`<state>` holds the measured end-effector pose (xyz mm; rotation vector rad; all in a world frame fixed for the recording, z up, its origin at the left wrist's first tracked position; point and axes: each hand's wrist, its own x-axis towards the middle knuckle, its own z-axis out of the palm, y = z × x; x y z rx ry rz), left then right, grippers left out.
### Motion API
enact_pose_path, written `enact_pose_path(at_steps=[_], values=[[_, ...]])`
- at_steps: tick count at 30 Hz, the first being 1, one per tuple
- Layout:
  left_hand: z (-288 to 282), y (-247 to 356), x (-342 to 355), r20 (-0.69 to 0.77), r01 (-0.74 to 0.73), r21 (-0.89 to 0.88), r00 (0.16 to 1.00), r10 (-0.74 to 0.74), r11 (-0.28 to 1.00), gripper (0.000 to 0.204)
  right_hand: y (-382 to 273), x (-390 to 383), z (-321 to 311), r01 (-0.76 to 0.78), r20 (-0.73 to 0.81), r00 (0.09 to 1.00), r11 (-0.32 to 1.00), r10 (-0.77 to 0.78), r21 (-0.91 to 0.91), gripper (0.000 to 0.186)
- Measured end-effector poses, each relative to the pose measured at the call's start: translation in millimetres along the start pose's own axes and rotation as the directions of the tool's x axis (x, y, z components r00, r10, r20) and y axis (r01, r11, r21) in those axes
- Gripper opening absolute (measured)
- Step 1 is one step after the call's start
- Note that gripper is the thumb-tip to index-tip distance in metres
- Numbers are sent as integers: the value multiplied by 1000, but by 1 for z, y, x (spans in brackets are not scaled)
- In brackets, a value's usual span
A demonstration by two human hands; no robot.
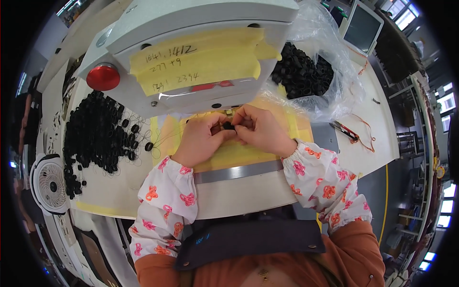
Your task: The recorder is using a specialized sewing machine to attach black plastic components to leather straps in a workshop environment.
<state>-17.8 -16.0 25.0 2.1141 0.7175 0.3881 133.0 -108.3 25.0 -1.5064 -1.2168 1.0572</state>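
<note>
My left hand and my right hand meet under the head of a white machine. Together they pinch a small black piece between their fingertips, just above the yellow-covered work plate. Both forearms wear white sleeve covers with orange and pink flowers. The needle area of the machine is hidden behind my fingers.
A heap of small black pieces with thin threads lies on the table at left. A clear plastic bag of more black pieces sits at right. A small white fan stands at far left. Scissors with an orange cord lie right. A red button is on the machine.
</note>
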Motion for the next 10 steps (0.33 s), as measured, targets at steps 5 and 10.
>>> enact_pose_path(at_steps=[5,10], values=[[0,-5,0,-37,-51,-159,998,46,986,22,9,0,9,534,-19,818,772,-574,-344,13],[-13,4,2,176,42,-233,984,0,972,26,10,4,6,580,66,737,580,-672,-572,16]])
